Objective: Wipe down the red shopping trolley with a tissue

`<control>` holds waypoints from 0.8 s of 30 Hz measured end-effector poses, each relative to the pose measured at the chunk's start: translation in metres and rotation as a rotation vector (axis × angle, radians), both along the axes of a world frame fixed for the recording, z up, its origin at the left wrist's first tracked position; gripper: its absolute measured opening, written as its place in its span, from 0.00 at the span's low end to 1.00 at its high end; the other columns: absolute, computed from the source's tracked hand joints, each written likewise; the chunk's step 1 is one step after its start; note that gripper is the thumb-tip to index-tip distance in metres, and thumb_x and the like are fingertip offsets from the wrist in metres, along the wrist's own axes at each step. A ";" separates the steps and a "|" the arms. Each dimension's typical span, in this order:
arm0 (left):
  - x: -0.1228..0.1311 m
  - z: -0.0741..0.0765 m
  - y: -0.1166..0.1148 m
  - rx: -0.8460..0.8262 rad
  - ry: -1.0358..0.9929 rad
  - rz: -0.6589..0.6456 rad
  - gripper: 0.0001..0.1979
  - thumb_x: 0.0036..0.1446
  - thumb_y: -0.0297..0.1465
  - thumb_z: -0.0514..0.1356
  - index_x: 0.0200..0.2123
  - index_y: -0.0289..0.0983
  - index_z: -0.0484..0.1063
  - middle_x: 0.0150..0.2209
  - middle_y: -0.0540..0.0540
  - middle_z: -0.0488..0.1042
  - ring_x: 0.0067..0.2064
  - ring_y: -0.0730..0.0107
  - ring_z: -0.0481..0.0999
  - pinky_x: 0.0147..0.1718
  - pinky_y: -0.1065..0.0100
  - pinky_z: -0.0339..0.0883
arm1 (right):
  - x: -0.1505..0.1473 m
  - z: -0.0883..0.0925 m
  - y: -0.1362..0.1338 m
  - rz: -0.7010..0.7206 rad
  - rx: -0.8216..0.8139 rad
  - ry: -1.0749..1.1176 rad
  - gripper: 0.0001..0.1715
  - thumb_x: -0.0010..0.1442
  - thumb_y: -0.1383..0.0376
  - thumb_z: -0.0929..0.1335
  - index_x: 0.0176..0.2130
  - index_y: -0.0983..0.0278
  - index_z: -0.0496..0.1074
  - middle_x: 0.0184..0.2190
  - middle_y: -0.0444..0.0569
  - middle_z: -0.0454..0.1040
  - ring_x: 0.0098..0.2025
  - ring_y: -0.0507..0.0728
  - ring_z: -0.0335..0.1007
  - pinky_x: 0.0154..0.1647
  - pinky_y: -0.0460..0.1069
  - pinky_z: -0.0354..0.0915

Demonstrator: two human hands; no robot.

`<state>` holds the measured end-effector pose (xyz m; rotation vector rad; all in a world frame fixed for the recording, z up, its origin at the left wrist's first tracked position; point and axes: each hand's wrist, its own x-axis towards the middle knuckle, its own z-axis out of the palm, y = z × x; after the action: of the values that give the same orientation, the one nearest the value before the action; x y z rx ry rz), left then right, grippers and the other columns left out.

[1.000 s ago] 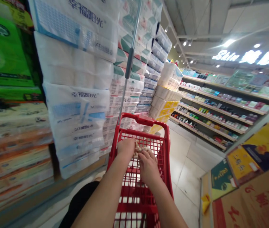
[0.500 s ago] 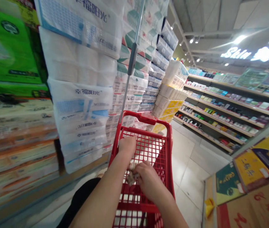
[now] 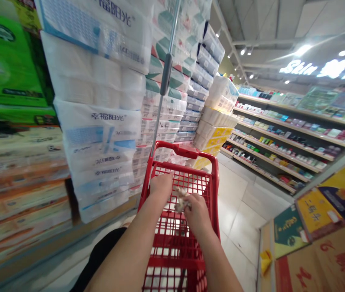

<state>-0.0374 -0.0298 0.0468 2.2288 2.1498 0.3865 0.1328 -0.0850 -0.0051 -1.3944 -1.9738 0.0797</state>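
Note:
A red shopping cart point(image 3: 216, 190) with a mesh basket stands in front of me. My right hand point(image 3: 197, 211) is closed on a small crumpled whitish-beige thing point(image 3: 181, 199), soft-looking and blurred, above the mesh. To its left, my left hand point(image 3: 161, 184) reaches over the basket near the cart's left side. Its fingers point away and are hidden behind the back of the hand, so whether it grips anything does not show. A thin metal pole with a grey sleeve point(image 3: 166, 75) rises from the cart's left edge.
Stacked toilet paper packs point(image 3: 99, 134) line the left side, with green packs point(image 3: 11, 69) nearer. Shelves of small boxed goods point(image 3: 288, 125) stand at the far right. Cardboard cartons point(image 3: 327, 259) and a yellow box point(image 3: 315, 211) edge the right of the tiled floor point(image 3: 236, 215).
My right hand has moved forward and slightly right over the basket, carrying the crumpled thing along. The left hand stays nearly where it was. The whole view has shifted slightly.

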 end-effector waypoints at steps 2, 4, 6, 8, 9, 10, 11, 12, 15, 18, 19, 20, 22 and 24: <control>0.001 0.002 -0.002 -0.013 -0.010 0.003 0.23 0.67 0.27 0.40 0.55 0.41 0.69 0.42 0.38 0.79 0.45 0.56 0.79 0.40 0.60 0.71 | 0.010 0.001 0.008 -0.136 0.091 0.072 0.19 0.52 0.76 0.63 0.39 0.61 0.76 0.39 0.50 0.71 0.41 0.57 0.66 0.43 0.50 0.62; 0.001 0.004 -0.004 -0.025 -0.014 0.011 0.23 0.67 0.28 0.40 0.56 0.43 0.68 0.43 0.38 0.79 0.45 0.55 0.79 0.40 0.58 0.70 | 0.020 0.000 0.014 -0.241 0.132 0.096 0.20 0.53 0.75 0.62 0.41 0.62 0.76 0.41 0.52 0.72 0.42 0.58 0.66 0.45 0.52 0.63; 0.001 0.005 -0.004 -0.035 -0.019 0.018 0.23 0.68 0.29 0.39 0.57 0.43 0.68 0.43 0.37 0.79 0.45 0.54 0.79 0.40 0.57 0.70 | 0.024 -0.002 0.015 -0.237 0.099 0.065 0.19 0.53 0.75 0.62 0.40 0.62 0.76 0.40 0.52 0.72 0.41 0.58 0.66 0.44 0.52 0.63; 0.001 0.005 -0.004 -0.029 -0.026 0.018 0.23 0.68 0.30 0.39 0.56 0.42 0.69 0.42 0.37 0.79 0.45 0.54 0.79 0.41 0.57 0.70 | 0.022 -0.004 0.012 -0.126 0.040 0.020 0.19 0.51 0.76 0.63 0.38 0.60 0.76 0.39 0.50 0.73 0.40 0.57 0.66 0.42 0.51 0.63; 0.000 0.004 -0.004 -0.022 -0.027 0.018 0.23 0.68 0.30 0.40 0.56 0.42 0.69 0.42 0.37 0.79 0.45 0.54 0.79 0.41 0.57 0.70 | 0.021 -0.004 0.012 -0.064 0.026 0.011 0.19 0.50 0.76 0.64 0.38 0.60 0.77 0.39 0.48 0.74 0.40 0.57 0.66 0.43 0.50 0.63; 0.000 0.003 -0.003 -0.013 -0.027 0.014 0.22 0.68 0.30 0.40 0.55 0.43 0.69 0.42 0.37 0.79 0.44 0.55 0.79 0.41 0.58 0.70 | 0.020 -0.005 0.011 -0.024 0.029 0.017 0.21 0.49 0.77 0.64 0.38 0.59 0.77 0.40 0.48 0.74 0.41 0.57 0.66 0.44 0.50 0.63; 0.000 0.003 -0.003 -0.005 -0.025 0.011 0.22 0.68 0.29 0.40 0.55 0.43 0.69 0.42 0.37 0.79 0.44 0.55 0.79 0.41 0.58 0.70 | 0.020 -0.004 0.012 -0.022 0.048 0.039 0.22 0.49 0.78 0.63 0.38 0.59 0.77 0.41 0.48 0.74 0.43 0.57 0.66 0.45 0.50 0.63; 0.000 0.002 -0.002 -0.004 -0.023 0.010 0.22 0.67 0.29 0.40 0.55 0.43 0.69 0.42 0.38 0.79 0.44 0.55 0.79 0.40 0.58 0.70 | 0.020 -0.004 0.013 -0.060 0.078 0.069 0.22 0.48 0.78 0.62 0.38 0.60 0.77 0.41 0.48 0.74 0.43 0.57 0.66 0.46 0.51 0.63; 0.001 0.001 -0.002 -0.018 -0.023 0.015 0.23 0.67 0.28 0.40 0.57 0.43 0.68 0.42 0.38 0.79 0.44 0.56 0.79 0.40 0.58 0.70 | 0.021 -0.006 0.016 -0.221 0.149 0.134 0.20 0.50 0.77 0.62 0.37 0.63 0.76 0.41 0.52 0.74 0.42 0.57 0.67 0.46 0.52 0.63; 0.001 -0.001 0.000 -0.016 -0.023 0.028 0.24 0.66 0.26 0.41 0.58 0.43 0.67 0.41 0.38 0.79 0.43 0.57 0.79 0.40 0.60 0.70 | 0.012 -0.010 0.017 -0.116 0.122 0.065 0.19 0.52 0.76 0.62 0.37 0.60 0.77 0.43 0.50 0.75 0.42 0.57 0.67 0.44 0.51 0.63; 0.002 -0.001 0.000 -0.011 -0.019 0.030 0.23 0.66 0.25 0.41 0.57 0.42 0.67 0.41 0.37 0.79 0.43 0.57 0.79 0.40 0.60 0.70 | 0.009 -0.010 0.019 -0.057 0.110 0.036 0.20 0.52 0.77 0.62 0.37 0.60 0.77 0.43 0.49 0.76 0.42 0.57 0.67 0.44 0.51 0.63; 0.002 -0.002 0.000 -0.006 -0.015 0.030 0.23 0.65 0.25 0.41 0.57 0.42 0.68 0.41 0.38 0.79 0.43 0.57 0.79 0.39 0.60 0.71 | 0.007 -0.009 0.024 -0.022 0.109 0.020 0.21 0.52 0.77 0.62 0.38 0.59 0.77 0.44 0.48 0.76 0.43 0.57 0.67 0.45 0.51 0.63; 0.002 -0.003 0.000 -0.002 -0.010 0.023 0.24 0.65 0.24 0.41 0.56 0.42 0.69 0.40 0.38 0.79 0.42 0.56 0.80 0.38 0.59 0.71 | 0.010 -0.002 0.039 -0.045 0.149 0.041 0.21 0.54 0.76 0.61 0.39 0.60 0.77 0.44 0.49 0.76 0.44 0.58 0.67 0.46 0.52 0.63; 0.002 -0.003 0.000 -0.007 -0.016 0.012 0.24 0.65 0.24 0.42 0.57 0.43 0.67 0.40 0.39 0.79 0.42 0.56 0.79 0.37 0.59 0.71 | 0.020 0.006 0.060 -0.159 0.225 0.103 0.21 0.56 0.74 0.60 0.43 0.62 0.77 0.43 0.51 0.76 0.46 0.59 0.67 0.49 0.54 0.62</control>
<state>-0.0351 -0.0300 0.0439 2.2027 2.1545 0.3949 0.1531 -0.0245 0.0012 -1.3652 -1.7233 -0.1374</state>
